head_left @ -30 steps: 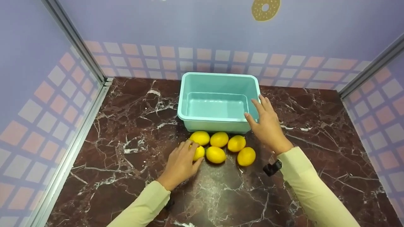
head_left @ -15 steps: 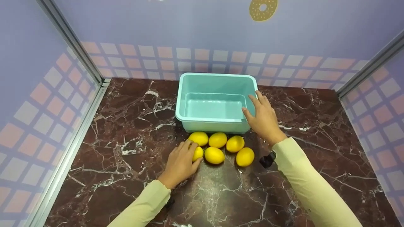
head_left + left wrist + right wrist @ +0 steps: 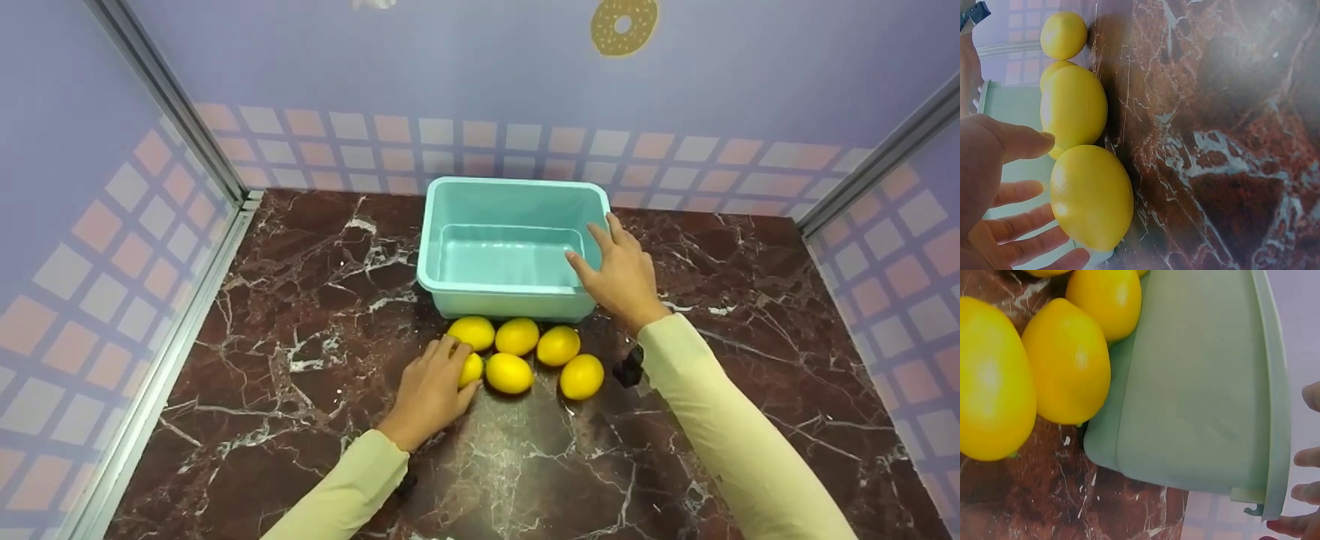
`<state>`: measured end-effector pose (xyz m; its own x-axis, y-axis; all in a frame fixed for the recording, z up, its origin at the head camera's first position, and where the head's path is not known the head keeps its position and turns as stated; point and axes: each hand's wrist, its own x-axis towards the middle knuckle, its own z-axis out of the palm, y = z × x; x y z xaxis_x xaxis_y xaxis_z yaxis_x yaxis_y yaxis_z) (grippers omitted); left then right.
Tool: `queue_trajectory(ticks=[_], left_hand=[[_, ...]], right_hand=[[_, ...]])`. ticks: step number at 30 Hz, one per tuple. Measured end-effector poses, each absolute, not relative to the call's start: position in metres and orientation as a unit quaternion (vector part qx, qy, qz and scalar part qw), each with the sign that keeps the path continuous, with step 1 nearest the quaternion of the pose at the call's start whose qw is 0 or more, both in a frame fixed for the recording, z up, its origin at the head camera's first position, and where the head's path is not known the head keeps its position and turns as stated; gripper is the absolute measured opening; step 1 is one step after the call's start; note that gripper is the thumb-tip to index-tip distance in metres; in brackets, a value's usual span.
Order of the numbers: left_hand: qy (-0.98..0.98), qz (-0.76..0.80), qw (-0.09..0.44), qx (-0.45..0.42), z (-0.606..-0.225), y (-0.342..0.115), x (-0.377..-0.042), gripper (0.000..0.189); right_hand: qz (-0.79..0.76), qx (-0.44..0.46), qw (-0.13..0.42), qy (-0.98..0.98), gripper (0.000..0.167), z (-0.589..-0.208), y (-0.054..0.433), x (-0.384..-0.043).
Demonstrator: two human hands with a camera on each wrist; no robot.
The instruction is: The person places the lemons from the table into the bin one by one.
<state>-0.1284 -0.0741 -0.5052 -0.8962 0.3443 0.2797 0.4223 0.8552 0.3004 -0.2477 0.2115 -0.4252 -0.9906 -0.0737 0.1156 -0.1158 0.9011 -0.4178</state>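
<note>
Several yellow lemons lie in two rows in front of a light teal plastic box (image 3: 510, 289). My left hand (image 3: 429, 386) rests over the leftmost front lemon (image 3: 472, 370), partly hiding it. In the left wrist view, that hand's fingers spread loosely beside the lemon (image 3: 1092, 197), with the thumb apart from them. My right hand (image 3: 622, 277) hovers over the box's right front corner, fingers spread and holding nothing. The right wrist view shows its fingertips (image 3: 1310, 493) beyond the box rim. Two more lemons, one back right (image 3: 558, 346) and one front right (image 3: 582, 376), sit below that hand.
The box stands near the back wall (image 3: 480, 67), its inside showing no contents. Tiled-print panels with metal edging (image 3: 172, 300) bound the left and right sides. Dark red marble tabletop (image 3: 300, 420) surrounds the lemons.
My right hand has shifted slightly left and farther over the box's right side, its fingers still spread. The left hand stays over the same lemon. Lemons and box keep their places.
</note>
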Motion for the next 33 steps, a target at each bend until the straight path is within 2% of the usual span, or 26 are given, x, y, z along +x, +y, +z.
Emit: queue_trajectory(ticks=[13,25,33], left_hand=[[-0.958,-0.167,0.104,-0.208,-0.509,-0.076,-0.128,0.047],[-0.961,-0.168,0.069,-0.211,-0.511,-0.076,-0.128,0.048],[-0.958,-0.176,0.062,-0.22,-0.511,-0.076,-0.128,0.047]], right_hand=[[0.198,0.047,0.014,-0.979,0.077,-0.428,0.212,-0.263],[0.188,0.036,-0.021,-0.981,0.08,-0.433,0.21,-0.272],[0.198,0.033,-0.022,-0.979,0.081,-0.437,0.209,-0.272]])
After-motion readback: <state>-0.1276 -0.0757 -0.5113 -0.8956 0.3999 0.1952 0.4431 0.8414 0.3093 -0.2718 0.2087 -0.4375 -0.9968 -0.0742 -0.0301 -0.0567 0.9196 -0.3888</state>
